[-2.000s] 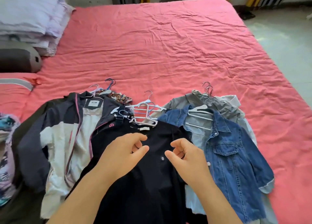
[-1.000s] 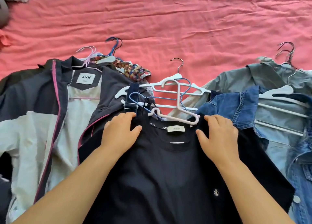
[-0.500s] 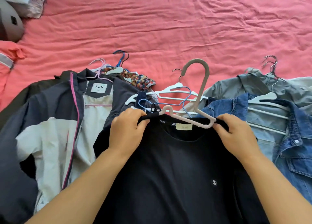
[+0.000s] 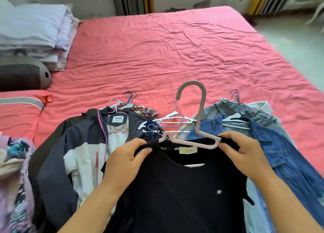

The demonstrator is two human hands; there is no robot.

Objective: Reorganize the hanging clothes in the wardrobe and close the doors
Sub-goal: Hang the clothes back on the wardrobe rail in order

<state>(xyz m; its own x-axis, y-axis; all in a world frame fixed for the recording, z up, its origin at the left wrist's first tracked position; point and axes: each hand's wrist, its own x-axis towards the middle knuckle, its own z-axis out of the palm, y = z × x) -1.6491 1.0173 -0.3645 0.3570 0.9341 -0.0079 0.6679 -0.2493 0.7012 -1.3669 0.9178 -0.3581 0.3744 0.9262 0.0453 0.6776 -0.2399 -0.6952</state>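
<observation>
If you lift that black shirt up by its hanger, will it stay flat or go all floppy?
Probably floppy: the black shirt already bunches where the left hand and right hand grip its shoulders. The pink hanger looks stiff, so the shoulders should stay spread. It seems light, being thin cloth.

A black tee on a pale hanger is pinched at both shoulders, the hanger's grey hook rising just beyond the fingertips. Past the left fingers lies a navy-and-white jacket, past the right a denim shirt; loose hangers, perhaps three, lie between them.
</observation>
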